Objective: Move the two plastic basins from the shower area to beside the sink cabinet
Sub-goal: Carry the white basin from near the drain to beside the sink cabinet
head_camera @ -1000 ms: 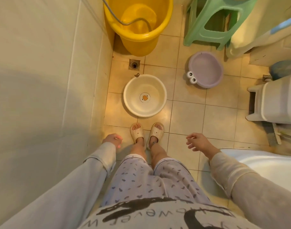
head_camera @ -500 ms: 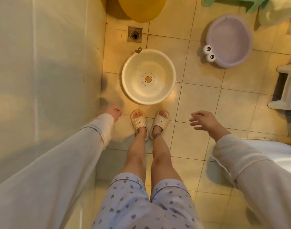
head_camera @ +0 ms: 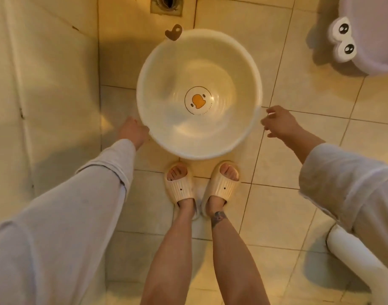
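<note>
A round white basin (head_camera: 230, 69) with an orange duck print in its bottom sits on the tiled floor just ahead of my slippered feet. A brown heart-shaped tab (head_camera: 173, 32) sticks out from its far rim. My left hand (head_camera: 133, 131) is at the basin's near-left rim with curled fingers touching it; a grip is not visible. My right hand (head_camera: 279, 123) hovers with fingers apart just off the right rim, holding nothing. A purple basin (head_camera: 377, 47) with two cartoon eyes stands at the top right, partly cut off by the frame.
A tiled wall (head_camera: 45, 84) runs close along the left. A floor drain (head_camera: 166, 3) lies beyond the white basin. A white rounded fixture (head_camera: 355, 258) juts in at the lower right, under my right sleeve.
I have bent lower, so the white basin looks larger and nearer. Both hands moved forward to either side of its rim. The yellow bucket and green stool have left the view.
</note>
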`<state>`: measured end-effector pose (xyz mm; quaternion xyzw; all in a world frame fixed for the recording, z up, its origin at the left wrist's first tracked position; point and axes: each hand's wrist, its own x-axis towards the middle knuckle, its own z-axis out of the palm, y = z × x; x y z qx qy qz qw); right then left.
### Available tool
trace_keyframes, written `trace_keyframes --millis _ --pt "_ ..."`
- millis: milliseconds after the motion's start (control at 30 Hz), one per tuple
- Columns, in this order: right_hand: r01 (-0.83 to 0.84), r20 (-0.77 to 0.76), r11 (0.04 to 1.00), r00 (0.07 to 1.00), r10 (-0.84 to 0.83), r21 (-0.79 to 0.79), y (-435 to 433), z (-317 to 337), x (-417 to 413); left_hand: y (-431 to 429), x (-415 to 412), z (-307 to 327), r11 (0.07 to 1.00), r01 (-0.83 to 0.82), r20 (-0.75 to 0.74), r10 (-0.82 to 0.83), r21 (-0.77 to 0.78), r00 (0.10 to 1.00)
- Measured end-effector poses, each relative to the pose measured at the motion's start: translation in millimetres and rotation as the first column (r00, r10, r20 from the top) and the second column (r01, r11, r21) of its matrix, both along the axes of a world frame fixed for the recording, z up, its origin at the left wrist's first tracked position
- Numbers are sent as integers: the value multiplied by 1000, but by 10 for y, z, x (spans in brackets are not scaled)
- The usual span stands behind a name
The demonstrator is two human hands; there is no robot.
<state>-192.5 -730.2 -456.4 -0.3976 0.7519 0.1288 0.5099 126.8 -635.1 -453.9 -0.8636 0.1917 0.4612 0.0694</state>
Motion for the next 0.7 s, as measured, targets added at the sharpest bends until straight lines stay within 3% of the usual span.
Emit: trace_keyframes --millis 167,300,367,500,700 --pt "94 11 996 996 -94 1 -253 -640 127 -98 53 -546 982 -190 -44 191 22 981" --pt "94 -20 995 995 -95 -37 -233 -749 129 -97 51 -657 896 -443 -199 433 -9 879" --pt "130 -5 991 991 -130 0 -175 -671 67 -85 42 -565 869 -494 -228 479 -12 848" --pt "224 6 972 974 -225 65 24 -196 -54 4 -27 -83 873 -487 -236 479 28 845" --pt "306 39 941 948 -315 147 501 1134 -216 404 -77 1177 887 -461 -200 448 -20 871"
